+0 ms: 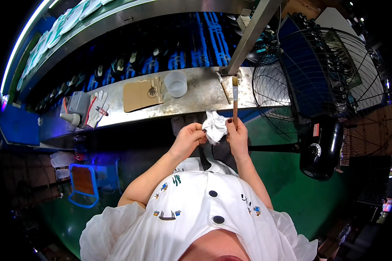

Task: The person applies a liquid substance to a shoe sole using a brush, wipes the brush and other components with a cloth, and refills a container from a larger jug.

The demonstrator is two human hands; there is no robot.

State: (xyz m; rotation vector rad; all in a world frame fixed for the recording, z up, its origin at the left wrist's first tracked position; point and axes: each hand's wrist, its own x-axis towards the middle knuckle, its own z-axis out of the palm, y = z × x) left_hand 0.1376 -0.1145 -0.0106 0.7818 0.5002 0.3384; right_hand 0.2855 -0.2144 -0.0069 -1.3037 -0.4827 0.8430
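A crumpled white cloth [215, 127] hangs between my two hands, just in front of the metal bench's near edge. My left hand [189, 140] pinches its left side with the fingertips. In my right hand [238, 138] is a paintbrush [235, 102], its wooden handle upright and its bristles pointing away from me. The right thumb also presses on the cloth's right side. Beyond my hands, a translucent plastic cup [175, 84] stands on the bench, beside a piece of brown cardboard [139, 95] with thin strips along its right side.
On the metal bench [200, 93], a white glove [96, 108], a grey container [79, 103] and a pale nozzle bottle [70, 118] sit at the left. A large black fan [320, 145] stands close on my right. A slanted metal post [252, 37] rises from the bench. A blue-framed stool [83, 185] is lower left.
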